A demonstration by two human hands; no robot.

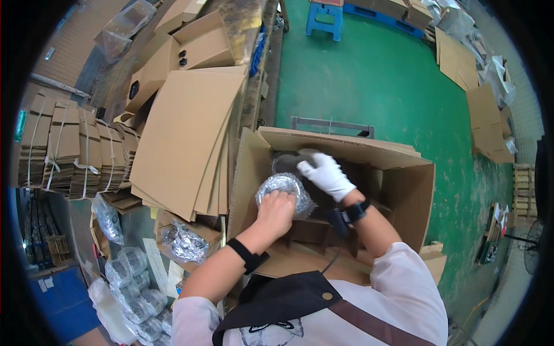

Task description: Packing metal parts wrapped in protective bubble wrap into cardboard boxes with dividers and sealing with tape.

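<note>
My bare left hand [276, 214] is closed on a round, ring-like piece [300, 202] wrapped in clear plastic, over the left part of a large open cardboard box [410, 196]. On my right hand [328, 176] is a white glove; it reaches into the box just beyond that piece. Its thumb points left, beside a dark round thing [281, 163] at the box's far left corner. Motion smears these fingertips, so I cannot tell whether they grip anything. Cardboard dividers [309, 235] stand inside the box, partly hidden by my arms.
Flat cardboard sheets [184, 132] are stacked at the left, near tied cardboard bundles [60, 147]. Several clear-wrapped round pieces [135, 291] lie at the lower left, below a small box [216, 236] with wrapped items. A blue stool [324, 22] stands on the green floor [369, 75].
</note>
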